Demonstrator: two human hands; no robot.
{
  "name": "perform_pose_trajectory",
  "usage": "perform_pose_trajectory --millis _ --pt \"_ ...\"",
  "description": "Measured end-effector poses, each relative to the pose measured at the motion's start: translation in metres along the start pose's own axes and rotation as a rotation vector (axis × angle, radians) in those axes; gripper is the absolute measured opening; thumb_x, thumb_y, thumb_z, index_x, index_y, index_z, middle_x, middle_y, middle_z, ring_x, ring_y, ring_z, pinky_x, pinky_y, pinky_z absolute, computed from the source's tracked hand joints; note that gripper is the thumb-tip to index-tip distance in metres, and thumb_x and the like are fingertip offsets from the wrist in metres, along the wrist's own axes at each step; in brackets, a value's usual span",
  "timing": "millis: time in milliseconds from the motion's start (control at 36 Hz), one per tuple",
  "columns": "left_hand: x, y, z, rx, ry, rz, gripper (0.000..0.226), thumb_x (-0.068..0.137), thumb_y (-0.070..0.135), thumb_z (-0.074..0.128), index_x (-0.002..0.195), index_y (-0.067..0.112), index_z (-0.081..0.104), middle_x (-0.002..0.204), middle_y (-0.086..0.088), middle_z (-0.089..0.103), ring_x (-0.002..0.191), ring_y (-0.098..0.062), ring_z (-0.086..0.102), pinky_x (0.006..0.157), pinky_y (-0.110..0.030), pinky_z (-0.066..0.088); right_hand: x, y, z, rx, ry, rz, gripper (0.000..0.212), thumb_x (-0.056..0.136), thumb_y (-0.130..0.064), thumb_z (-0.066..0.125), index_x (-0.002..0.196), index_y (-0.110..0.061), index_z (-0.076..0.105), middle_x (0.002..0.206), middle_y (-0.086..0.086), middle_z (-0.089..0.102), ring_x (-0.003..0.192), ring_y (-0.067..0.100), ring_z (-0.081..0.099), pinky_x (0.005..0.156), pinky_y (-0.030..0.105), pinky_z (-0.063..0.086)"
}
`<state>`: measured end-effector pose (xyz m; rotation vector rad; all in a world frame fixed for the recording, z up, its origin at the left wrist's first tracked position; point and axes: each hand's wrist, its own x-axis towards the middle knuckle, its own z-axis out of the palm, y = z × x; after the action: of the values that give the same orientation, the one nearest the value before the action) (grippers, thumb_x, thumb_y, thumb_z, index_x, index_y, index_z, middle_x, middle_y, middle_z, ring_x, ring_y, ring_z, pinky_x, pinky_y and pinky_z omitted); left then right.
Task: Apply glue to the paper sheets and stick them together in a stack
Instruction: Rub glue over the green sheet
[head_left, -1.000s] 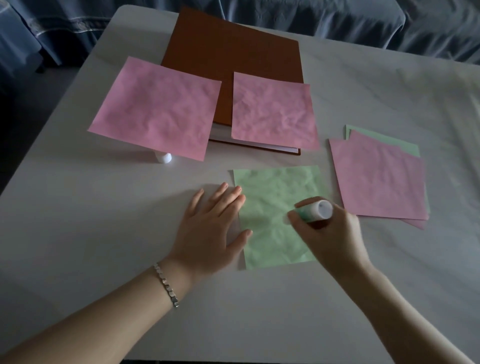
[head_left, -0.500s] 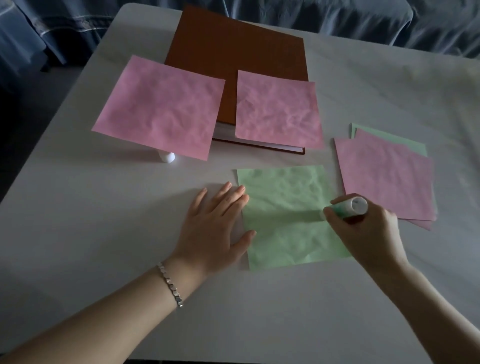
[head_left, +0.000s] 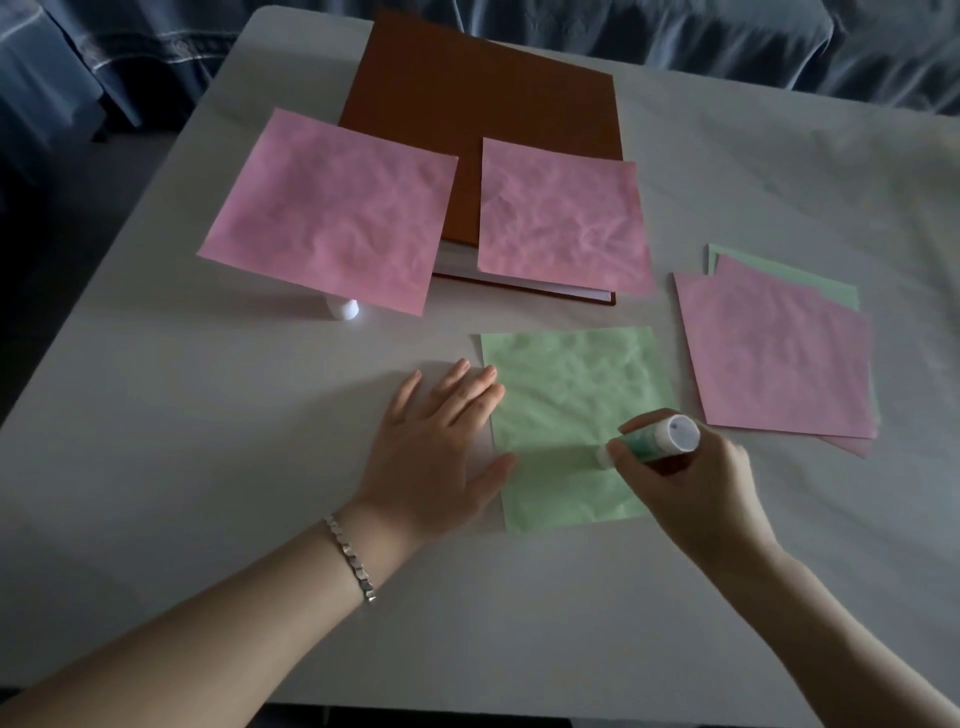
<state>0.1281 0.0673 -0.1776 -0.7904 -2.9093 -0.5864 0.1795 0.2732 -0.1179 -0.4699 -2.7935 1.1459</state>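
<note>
Gluing step, seemingly. Green sheet (head_left: 571, 415) at lower centre of frame, pinned flat at its left edge by open left hand (head_left: 441, 441); right hand (head_left: 691, 483) clamped around glue stick (head_left: 660, 439), tip on paper. Next: cover remaining area, then add a pink sheet (head_left: 774, 353).

Dim room; blue drapery (head_left: 727, 36) behind white table (head_left: 182, 415).

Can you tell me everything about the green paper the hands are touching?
The green paper is a roughly square, pale green sheet, thin and crinkly all over. It lies flat on the white table, near the front, with no other sheet on it. The left hand rests open at its left edge, fingertips and thumb on the paper. The right hand presses a tilted glue stick onto its lower right part.
</note>
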Motion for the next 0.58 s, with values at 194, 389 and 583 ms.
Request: perform_pose_trajectory --millis 194,389,583 --pt "0.000 -0.002 0.003 0.007 0.006 0.010 0.061 0.084 0.052 0.039 0.128 0.013 0.056 0.138 0.000 0.051 0.131 -0.020 0.043 0.105 -0.043 0.023 0.005 0.013 -0.027 -0.127 0.086 0.066 0.016 0.073 -0.017 0.073 0.069 -0.026 0.061 0.057 0.006 0.062 0.058 0.022 0.058 0.057 0.030 0.043" --pt "0.000 -0.002 0.003 -0.061 0.056 0.018 0.049 0.086 0.045 0.042 0.126 0.019 0.052 0.141 -0.001 0.048 0.131 -0.017 0.043 0.105 -0.041 0.023 -0.004 0.008 -0.036 0.008 0.157 0.112 0.020 0.071 -0.025 0.076 0.083 -0.024 0.060 0.064 -0.004 0.062 0.061 0.018 0.058 0.057 0.018 0.043" --pt "-0.001 -0.003 -0.001 -0.074 0.106 0.050 0.044 0.092 0.040 0.039 0.112 0.012 0.067 0.127 -0.003 0.061 0.121 -0.018 0.053 0.099 -0.040 0.030 -0.010 -0.005 -0.013 0.281 -0.065 0.194 0.016 0.072 -0.012 0.074 0.080 -0.022 0.064 0.059 0.004 0.067 0.050 0.016 0.064 0.059 0.033 0.053"
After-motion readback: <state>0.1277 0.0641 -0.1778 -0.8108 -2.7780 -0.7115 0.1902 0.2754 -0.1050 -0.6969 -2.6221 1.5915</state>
